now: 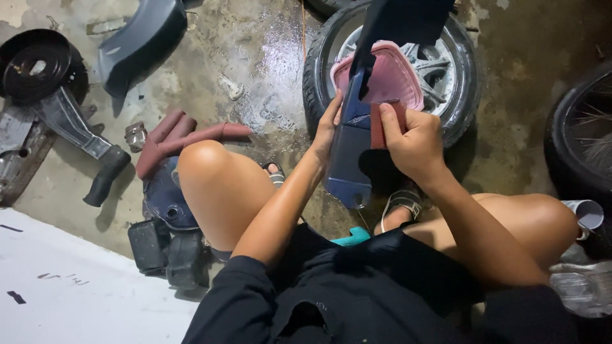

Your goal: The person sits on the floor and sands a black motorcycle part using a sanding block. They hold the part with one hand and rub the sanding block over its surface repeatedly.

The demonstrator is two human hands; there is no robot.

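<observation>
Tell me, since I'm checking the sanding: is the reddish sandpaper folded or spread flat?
Folded, it seems: the sandpaper sits as a narrow strip under the right hand thumb, against the blue panel steadied by the left hand.

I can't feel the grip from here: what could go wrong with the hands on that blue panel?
The left hand alone steadies the blue panel while the right hand presses a reddish abrasive piece on it; it might slip onto the wet floor. The pink basket behind sits loose on the wheel and could be knocked.
</observation>
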